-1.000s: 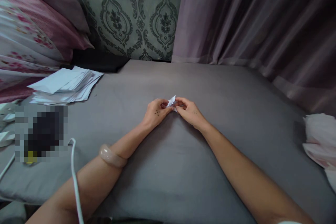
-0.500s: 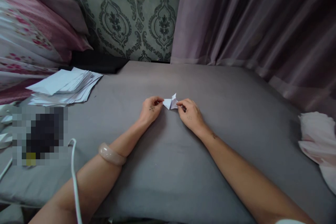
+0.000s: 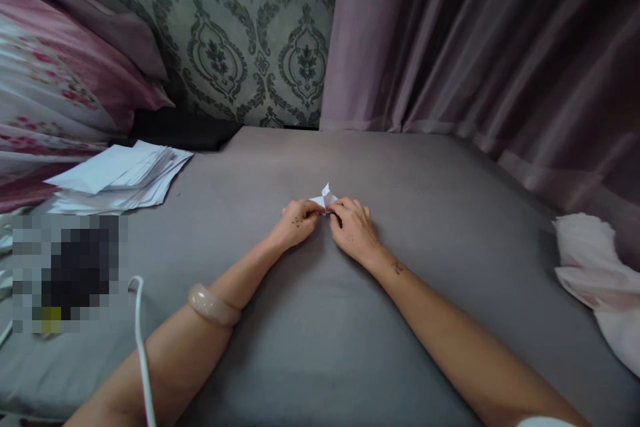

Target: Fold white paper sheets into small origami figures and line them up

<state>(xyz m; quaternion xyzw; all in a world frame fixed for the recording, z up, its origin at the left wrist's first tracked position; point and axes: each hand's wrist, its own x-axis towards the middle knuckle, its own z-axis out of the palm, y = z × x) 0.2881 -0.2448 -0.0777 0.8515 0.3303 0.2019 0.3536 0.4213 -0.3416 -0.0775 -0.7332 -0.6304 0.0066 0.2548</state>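
Note:
A small piece of folded white paper [image 3: 327,196] is held between my two hands, over the middle of the grey cloth surface. One pointed flap of it sticks up away from me. My left hand [image 3: 301,221] pinches its left side near the lower edge, thumb and fingers together. From the right, my right hand [image 3: 354,227] grips the paper with its fingers bent over the near edge. The fingertips of both hands almost meet and hide the paper's lower part. A pale bangle [image 3: 214,305] circles my left forearm.
A stack of white paper sheets [image 3: 120,177] lies at the left on the grey cloth surface [image 3: 440,213]. A white cable [image 3: 140,340] crosses my left forearm. Crumpled pale fabric [image 3: 587,267] lies at the right. Purple curtains [image 3: 370,47] hang behind.
My hands have come closer together on the folded paper, the fingers now covering more of it. The whole view has shifted slightly, with the wall showing a little more.

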